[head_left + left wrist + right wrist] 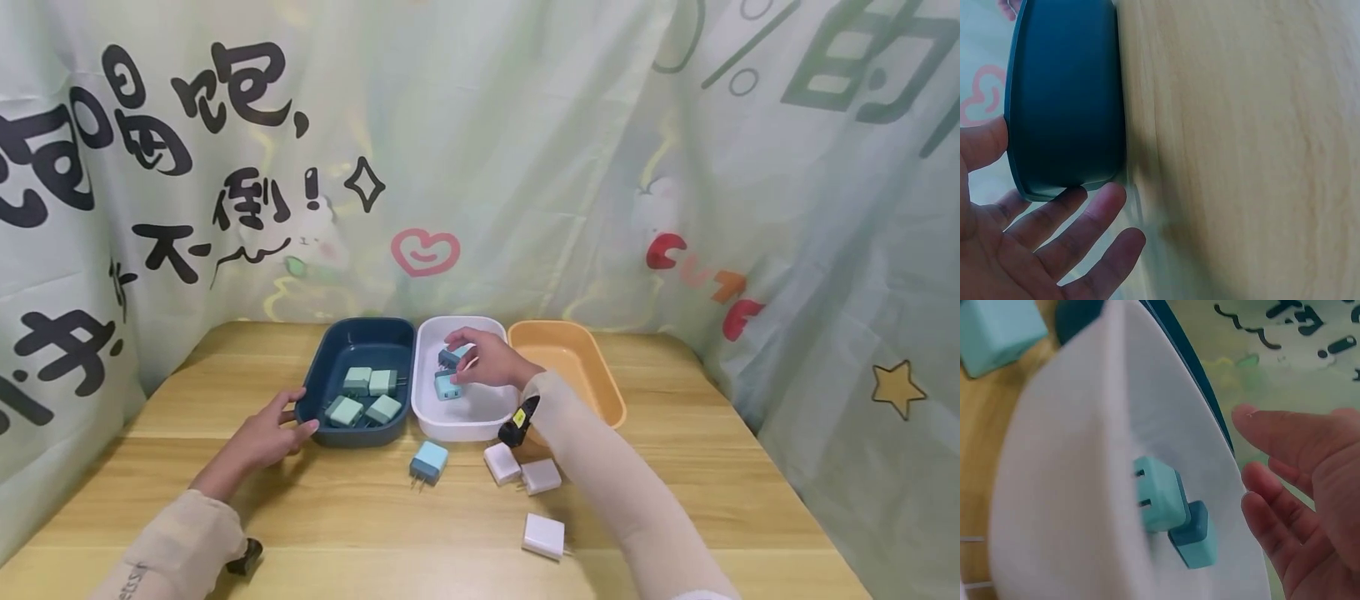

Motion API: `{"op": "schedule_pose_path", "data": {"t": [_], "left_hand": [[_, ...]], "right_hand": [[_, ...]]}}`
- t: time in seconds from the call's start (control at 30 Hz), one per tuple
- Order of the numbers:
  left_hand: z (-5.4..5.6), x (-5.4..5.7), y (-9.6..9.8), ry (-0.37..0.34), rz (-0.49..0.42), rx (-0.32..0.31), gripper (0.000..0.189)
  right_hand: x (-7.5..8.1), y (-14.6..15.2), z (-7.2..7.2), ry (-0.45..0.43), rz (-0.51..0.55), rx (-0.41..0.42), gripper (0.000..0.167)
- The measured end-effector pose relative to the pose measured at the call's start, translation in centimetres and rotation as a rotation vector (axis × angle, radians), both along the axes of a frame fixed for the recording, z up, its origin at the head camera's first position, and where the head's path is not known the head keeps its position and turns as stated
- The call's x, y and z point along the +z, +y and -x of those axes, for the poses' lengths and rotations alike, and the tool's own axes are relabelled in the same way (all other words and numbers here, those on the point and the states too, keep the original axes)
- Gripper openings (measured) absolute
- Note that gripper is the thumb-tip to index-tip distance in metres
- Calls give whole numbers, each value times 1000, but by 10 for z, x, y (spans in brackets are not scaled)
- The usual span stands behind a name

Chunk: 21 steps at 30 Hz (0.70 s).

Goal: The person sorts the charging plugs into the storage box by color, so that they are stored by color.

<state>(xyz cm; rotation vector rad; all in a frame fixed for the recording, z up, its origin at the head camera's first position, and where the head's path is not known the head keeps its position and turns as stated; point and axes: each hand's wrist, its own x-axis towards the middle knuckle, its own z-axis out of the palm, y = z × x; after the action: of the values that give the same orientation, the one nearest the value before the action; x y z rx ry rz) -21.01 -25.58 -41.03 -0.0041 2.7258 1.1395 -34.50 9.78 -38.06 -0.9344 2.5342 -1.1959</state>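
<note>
My left hand (267,432) rests at the near left corner of a dark blue tray (318,367). In the left wrist view its thumb touches the rim and its loosely extended fingers lie along the wall. Several pale green plug chargers (358,381) sit in this tray. Above the white tray (480,423) hovers my right hand (489,358), thumb and fingers apart and holding nothing in the right wrist view. Below it in the tray lie two blue plug chargers (1163,495), one against the other. A third blue charger (429,462) lies on the table before the trays.
A yellow tray (607,379) stands right of the white one, partly behind my right forearm. Three white plug chargers (543,535) lie on the wooden table (360,533), near that forearm. A printed curtain (525,167) hangs behind the table.
</note>
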Motion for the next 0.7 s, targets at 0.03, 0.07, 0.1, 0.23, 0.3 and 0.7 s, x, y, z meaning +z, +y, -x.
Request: {"op": "schedule_pose_path", "data": {"t": [0.03, 0.07, 0.1, 0.23, 0.3, 0.7], "left_hand": [[0, 0, 0, -2, 0, 1, 77], [0, 0, -1, -2, -1, 0, 78], [1, 0, -1, -4, -2, -1, 78], [1, 0, -1, -11, -2, 3, 78], [1, 1, -1, -13, -3, 4, 77], [1, 0, -1, -7, -19, -9, 77]], "right_hand": [[0, 1, -2, -1, 1, 13, 60], [1, 1, -5, -3, 4, 24, 60], [1, 1, -8, -2, 5, 34, 59], [2, 2, -19, 15, 0, 77, 58], [2, 3, -25, 26, -1, 100, 58], [4, 5, -56, 87, 30, 231, 61]]}}
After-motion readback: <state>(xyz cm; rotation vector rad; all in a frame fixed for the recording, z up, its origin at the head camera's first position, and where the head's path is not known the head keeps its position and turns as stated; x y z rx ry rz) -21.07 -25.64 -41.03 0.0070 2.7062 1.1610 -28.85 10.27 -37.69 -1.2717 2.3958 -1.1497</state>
